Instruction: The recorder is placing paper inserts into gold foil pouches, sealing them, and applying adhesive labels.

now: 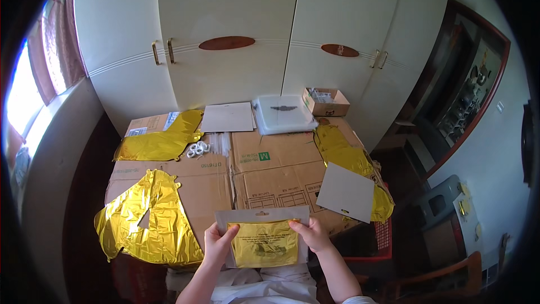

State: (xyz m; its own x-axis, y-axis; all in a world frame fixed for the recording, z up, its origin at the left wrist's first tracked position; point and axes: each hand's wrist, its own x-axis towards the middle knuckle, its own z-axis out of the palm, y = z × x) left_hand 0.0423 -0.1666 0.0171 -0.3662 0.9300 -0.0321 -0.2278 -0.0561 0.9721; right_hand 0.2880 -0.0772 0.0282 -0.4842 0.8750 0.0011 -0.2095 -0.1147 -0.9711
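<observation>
Between my two hands is a flat hang-hole bag (264, 242), pale at the top and clear in front, with a folded gold foil sheet showing inside. My left hand (218, 243) pinches its left side, thumb on the front. The right side is gripped the same way by my right hand (313, 234). The bag is held up at the table's near edge. Left of it lies a flat, uninflated gold foil balloon (164, 202) with a triangular hole. More flat gold foil balloons lie at the far left (160, 139) and on the right (343, 147).
Flattened cardboard (270, 169) covers the table. Toward the back are white ribbon rolls (198, 150), thin clear straws (220, 144), pale cards (228, 118), a stack of plastic bags (284, 117) and a small cardboard box (338, 110). One pale card (346, 191) overlaps the right balloon.
</observation>
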